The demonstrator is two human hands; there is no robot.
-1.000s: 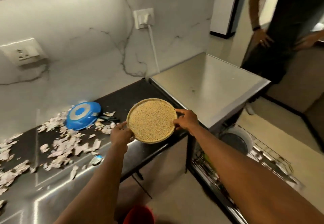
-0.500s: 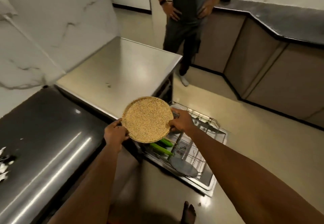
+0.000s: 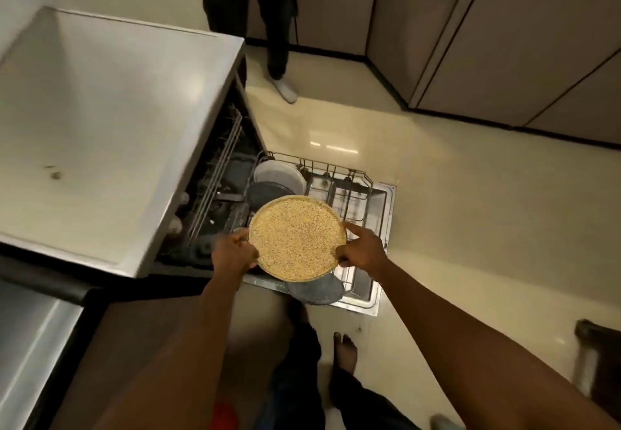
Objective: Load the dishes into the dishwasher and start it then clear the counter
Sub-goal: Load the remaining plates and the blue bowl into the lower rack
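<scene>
The round speckled plate [image 3: 297, 237], judged stiff, fairly light and breakable, is held flat just above the pulled-out dishwasher rack [image 3: 331, 167], pinched at opposite rims by the left hand [image 3: 233, 254] and the right hand [image 3: 361, 249].

- Dishwasher [image 3: 100, 120]: left of centre; door [image 3: 383, 254] lowered to its right, over the floor [image 3: 470, 228].
- Lower rack [image 3: 351, 182]: drawn out above the door.
- In rack, far end: one plate [image 3: 280, 174] standing, a second plate [image 3: 267, 192] just before it.
- In rack, near end: a third plate [image 3: 317, 291].
- Held plate [image 3: 297, 237]: above the rack, between left grip [image 3: 235, 254] on its left rim and right grip [image 3: 361, 249] on its right rim.
- Table [image 3: 27, 345]: lower left, adjoining the dishwasher's near side.
- Cabinets [image 3: 504, 43]: upper right, across the floor.
- Standing person [image 3: 255, 9]: on the floor behind the dishwasher.
- Wearer's foot [image 3: 344, 349]: on the floor before the door.
</scene>
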